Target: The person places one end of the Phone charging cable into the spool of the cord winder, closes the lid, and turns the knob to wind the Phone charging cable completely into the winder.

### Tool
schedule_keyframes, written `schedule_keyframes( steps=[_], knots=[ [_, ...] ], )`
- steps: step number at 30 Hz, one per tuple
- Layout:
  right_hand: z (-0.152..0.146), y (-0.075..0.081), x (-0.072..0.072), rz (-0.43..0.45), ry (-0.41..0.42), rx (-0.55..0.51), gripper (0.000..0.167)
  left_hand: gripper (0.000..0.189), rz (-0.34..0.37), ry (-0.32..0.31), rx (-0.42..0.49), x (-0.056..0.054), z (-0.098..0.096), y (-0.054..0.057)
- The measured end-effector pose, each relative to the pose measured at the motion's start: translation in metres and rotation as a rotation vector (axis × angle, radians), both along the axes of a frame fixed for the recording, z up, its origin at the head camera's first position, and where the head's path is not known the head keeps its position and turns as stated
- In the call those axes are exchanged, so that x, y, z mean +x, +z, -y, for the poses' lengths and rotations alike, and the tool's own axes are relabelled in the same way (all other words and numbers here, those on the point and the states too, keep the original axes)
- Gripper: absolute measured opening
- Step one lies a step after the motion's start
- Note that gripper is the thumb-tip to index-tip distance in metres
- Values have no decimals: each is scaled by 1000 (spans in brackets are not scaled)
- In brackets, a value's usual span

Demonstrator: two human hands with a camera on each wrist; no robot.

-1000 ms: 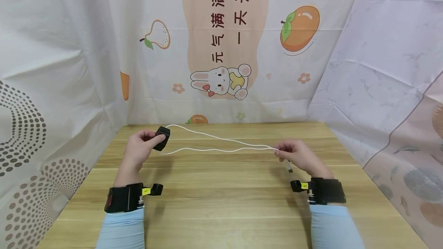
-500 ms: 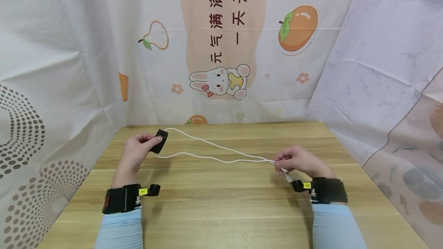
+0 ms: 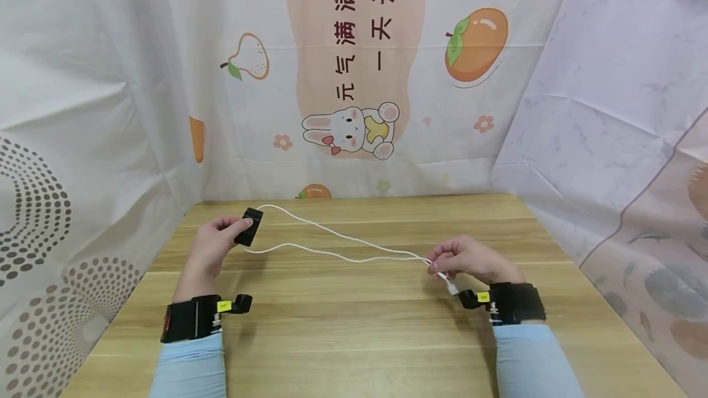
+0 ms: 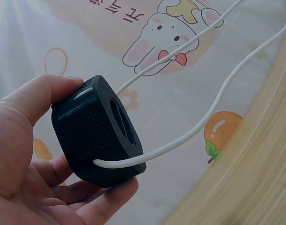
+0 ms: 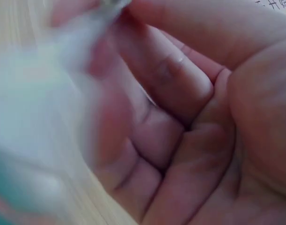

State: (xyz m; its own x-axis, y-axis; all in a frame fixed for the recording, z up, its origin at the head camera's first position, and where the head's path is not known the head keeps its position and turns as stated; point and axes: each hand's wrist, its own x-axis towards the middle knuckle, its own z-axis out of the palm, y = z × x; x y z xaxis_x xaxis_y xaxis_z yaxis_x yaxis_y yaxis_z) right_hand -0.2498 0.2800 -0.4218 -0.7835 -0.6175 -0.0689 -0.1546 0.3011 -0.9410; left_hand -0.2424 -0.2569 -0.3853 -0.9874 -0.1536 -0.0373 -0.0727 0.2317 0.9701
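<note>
My left hand (image 3: 210, 244) holds a small black hollow block (image 3: 249, 226) at the left, thumb on one side and fingers underneath. In the left wrist view the block (image 4: 98, 131) has a dotted side and a slot-like opening in its face. A white cable (image 4: 199, 124) comes out of that side, and a second strand runs from behind it. Both strands slope across to my right hand (image 3: 472, 260), which pinches them between thumb and fingertips. Below the pinch hangs a pale cable plug (image 3: 452, 288). The right wrist view shows it as a white blur (image 5: 35, 89) close up.
A light wooden table (image 3: 354, 324) spreads beneath both hands. A printed curtain (image 3: 254, 115) stands along its back edge, with more cloth (image 3: 603, 109) at the sides. Each wrist wears a black strap (image 3: 190, 319) with a small camera.
My right hand has dropped slightly toward me, then shifted a little left, with the plug now further out below it. My left hand has drifted slightly left and down, turning the block.
</note>
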Motion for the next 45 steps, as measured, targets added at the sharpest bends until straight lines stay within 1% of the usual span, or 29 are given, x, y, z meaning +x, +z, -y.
schedule_keyframes(
  steps=[4, 9, 12, 15, 19, 25, 29, 35, 38, 40, 45],
  knots=[
    [-1, -2, -1, -27, -8, 17, 27, 52, 4, -4, 12, 0, 0, 0],
    [-1, -4, -2, -19, -28, 26, 28, 53, 3, -9, 13, 0, 0, -1],
    [-2, -3, -3, -15, -31, 18, 30, 53, -2, -12, 16, 1, 0, -1],
    [-3, -2, -3, -31, -39, 21, 31, 53, -5, -13, 10, 1, 1, -1],
    [-6, -1, -4, -60, -69, 36, 28, 54, -7, -9, -3, 1, 2, -1],
    [-8, 1, -3, -64, -119, 57, 30, 53, -6, -3, -17, 0, 1, 0],
    [-6, 3, -1, -83, -143, 84, 29, 56, 4, -15, -9, 1, -2, 2],
    [4, 3, 0, -115, -171, 123, 28, 63, 5, -52, -15, 1, -13, 6],
    [10, 0, -1, -120, -160, 117, 25, 60, -10, -74, -28, 0, -22, 6],
    [15, -3, -1, -121, -149, 125, 19, 58, -15, -86, -45, -1, -28, 5],
    [30, -10, -2, -127, -144, 196, 9, 51, -12, -118, -84, -3, -45, 1]
  ],
)
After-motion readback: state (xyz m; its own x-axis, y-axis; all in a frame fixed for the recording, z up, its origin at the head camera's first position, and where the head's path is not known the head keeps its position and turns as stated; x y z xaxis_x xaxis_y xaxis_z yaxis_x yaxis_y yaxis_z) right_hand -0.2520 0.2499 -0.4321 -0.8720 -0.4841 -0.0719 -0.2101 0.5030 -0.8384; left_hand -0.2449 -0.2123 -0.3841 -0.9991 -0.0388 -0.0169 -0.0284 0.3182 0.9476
